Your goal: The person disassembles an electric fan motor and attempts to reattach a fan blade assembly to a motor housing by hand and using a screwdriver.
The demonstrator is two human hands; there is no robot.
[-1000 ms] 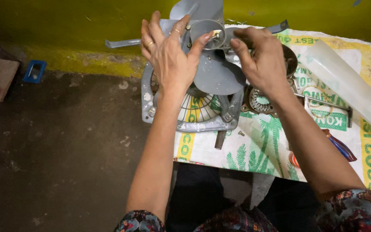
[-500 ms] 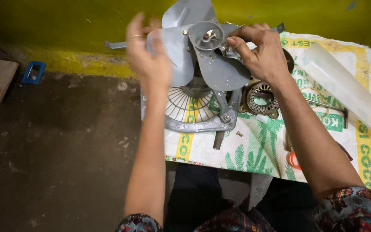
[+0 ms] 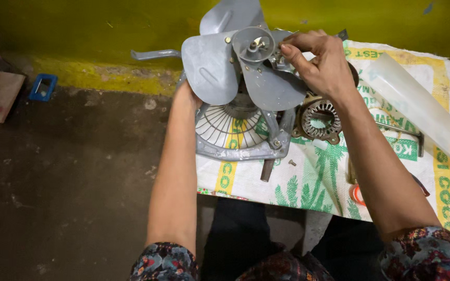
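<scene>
Fingers [image 3: 300,44] of the right hand [image 3: 321,65] curl together at the tips beside the hub [image 3: 253,44] of the grey fan blade assembly [image 3: 246,67], seemingly pinching something small at the hub's edge, though what sits between them is too small to tell; the grip looks suited to steadying or turning the hub from the side. In this one head view the left hand [image 3: 187,96] is mostly hidden behind a blade, only its heel and wrist showing against the round metal fan frame [image 3: 235,145], so whether its fingers are spread or closed cannot be told; its position suggests it braces the unit from behind while the other hand works at the front. The fan stands tilted toward the person at the near-left corner of a printed woven sack [image 3: 329,182] spread as a work mat, which keeps loose parts off the dark floor [image 3: 69,171]. Counted: three blades visible, one hub, one wire grille inside the frame, one wound motor stator [image 3: 319,119] lying flat just right of the frame, one small screw [image 3: 292,163] loose on the sack, one long translucent plastic piece [image 3: 423,104] laid diagonally at the right, one blue object [image 3: 42,86] by the yellow wall [image 3: 105,31]
</scene>
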